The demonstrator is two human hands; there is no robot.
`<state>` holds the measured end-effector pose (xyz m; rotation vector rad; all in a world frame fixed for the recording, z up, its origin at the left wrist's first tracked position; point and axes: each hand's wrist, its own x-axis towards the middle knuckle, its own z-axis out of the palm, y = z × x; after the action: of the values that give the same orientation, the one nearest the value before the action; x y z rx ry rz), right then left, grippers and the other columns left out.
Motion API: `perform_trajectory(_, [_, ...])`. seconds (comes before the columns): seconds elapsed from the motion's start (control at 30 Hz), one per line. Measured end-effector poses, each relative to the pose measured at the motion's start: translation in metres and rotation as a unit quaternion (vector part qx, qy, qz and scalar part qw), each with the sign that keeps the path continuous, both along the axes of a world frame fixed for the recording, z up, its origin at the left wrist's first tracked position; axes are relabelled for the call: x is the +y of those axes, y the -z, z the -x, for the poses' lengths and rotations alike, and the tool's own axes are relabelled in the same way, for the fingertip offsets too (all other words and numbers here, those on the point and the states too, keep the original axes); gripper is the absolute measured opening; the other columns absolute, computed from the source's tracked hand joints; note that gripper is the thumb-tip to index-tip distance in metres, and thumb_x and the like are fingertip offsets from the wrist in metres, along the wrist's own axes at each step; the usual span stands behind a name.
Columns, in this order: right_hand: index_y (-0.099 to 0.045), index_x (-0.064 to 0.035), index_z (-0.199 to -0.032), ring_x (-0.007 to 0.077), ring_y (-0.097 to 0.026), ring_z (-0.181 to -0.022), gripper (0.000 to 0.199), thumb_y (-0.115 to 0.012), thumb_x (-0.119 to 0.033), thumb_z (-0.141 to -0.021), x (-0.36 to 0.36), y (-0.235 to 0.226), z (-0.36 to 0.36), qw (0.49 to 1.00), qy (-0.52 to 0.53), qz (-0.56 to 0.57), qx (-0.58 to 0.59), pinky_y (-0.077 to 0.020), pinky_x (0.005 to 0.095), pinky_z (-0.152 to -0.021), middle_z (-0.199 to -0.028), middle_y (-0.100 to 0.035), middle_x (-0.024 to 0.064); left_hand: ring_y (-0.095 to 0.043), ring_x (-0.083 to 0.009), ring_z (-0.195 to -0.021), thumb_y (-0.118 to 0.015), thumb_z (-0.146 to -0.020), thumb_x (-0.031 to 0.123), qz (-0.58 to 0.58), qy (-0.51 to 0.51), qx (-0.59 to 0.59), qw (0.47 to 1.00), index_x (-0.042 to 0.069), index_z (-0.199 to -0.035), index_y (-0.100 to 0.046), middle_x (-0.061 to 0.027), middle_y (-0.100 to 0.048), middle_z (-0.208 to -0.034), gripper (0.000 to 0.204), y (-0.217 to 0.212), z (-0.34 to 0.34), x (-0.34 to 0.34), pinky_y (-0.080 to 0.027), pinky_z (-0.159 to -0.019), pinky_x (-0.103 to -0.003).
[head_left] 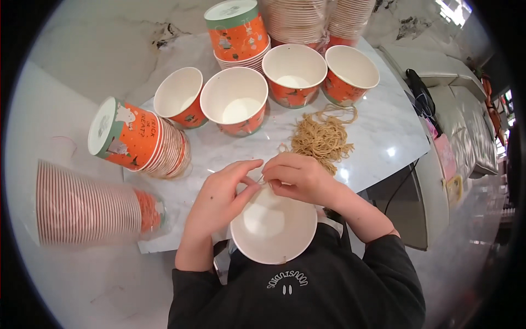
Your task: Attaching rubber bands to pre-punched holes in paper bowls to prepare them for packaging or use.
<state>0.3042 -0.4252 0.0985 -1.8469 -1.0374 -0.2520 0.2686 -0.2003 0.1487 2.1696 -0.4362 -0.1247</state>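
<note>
A white-lined paper bucket sits against my front at the table's near edge, its open mouth facing up. Both hands meet at its far rim. My left hand has thumb and fingertips closed at a thin pale string. My right hand pinches at the same spot, fingers curled; its fingertips partly hide what they grip. On the bucket's near rim sits a small tan bit, possibly string. Just beyond my right hand lies a tangled heap of tan string.
Orange-printed paper buckets stand in a row beyond my hands. Nested stacks rise behind them and lie at the left. A plastic-wrapped stack lies at the far left. A pale sofa is beyond the table's right edge.
</note>
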Motion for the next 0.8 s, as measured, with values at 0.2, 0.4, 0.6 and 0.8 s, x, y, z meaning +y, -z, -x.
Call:
perform_trajectory(0.2, [-0.069,-0.0075,-0.096,0.0246,-0.068,-0.089,0.018,-0.074,-0.002,-0.079,0.008,-0.018,0.010,0.999,0.029,-0.017,-0.020,-0.0554,0.0354,-0.073,-0.106,-0.068,0.0039,-0.074,-0.0209,-0.082,-0.072,-0.090,0.004,0.077,-0.022,0.124,0.989,-0.001,-0.111,-0.072,-0.0123,-0.076,-0.099,0.022,0.025,-0.015,-0.003,-0.058,-0.074,-0.032])
perform_trajectory(0.4, [-0.069,-0.0056,-0.096,0.0137,-0.064,-0.075,0.012,-0.071,-0.003,-0.085,-0.001,-0.024,0.020,0.945,-0.047,0.012,0.322,-0.0502,0.0275,-0.066,-0.091,-0.071,0.0032,-0.068,-0.0099,-0.086,-0.071,-0.093,0.003,0.102,-0.045,0.058,0.992,-0.001,-0.098,-0.073,-0.0052,-0.074,-0.092,0.007,0.024,-0.017,0.005,-0.055,-0.078,-0.026])
perform_trajectory(0.6, [-0.070,-0.0020,-0.098,0.0039,-0.056,-0.072,0.005,-0.069,-0.002,-0.093,0.001,-0.008,0.010,0.931,0.044,-0.053,0.359,-0.0451,0.0215,-0.065,-0.088,-0.070,-0.0013,-0.067,-0.0127,-0.080,-0.066,-0.097,0.006,0.110,-0.038,0.095,0.989,0.001,-0.105,-0.066,-0.0060,-0.070,-0.089,0.010,0.029,-0.017,0.010,-0.053,-0.074,-0.028])
perform_trajectory(0.8, [-0.072,-0.0019,-0.100,0.0040,-0.059,-0.074,0.007,-0.073,-0.004,-0.094,-0.003,-0.005,0.004,0.924,0.089,-0.122,0.352,-0.0484,0.0218,-0.067,-0.088,-0.070,-0.0016,-0.053,-0.0026,-0.070,-0.065,-0.100,0.009,0.255,-0.062,0.197,0.945,0.003,-0.118,-0.060,0.0019,-0.060,-0.088,0.020,0.033,-0.019,0.011,-0.044,-0.065,-0.021])
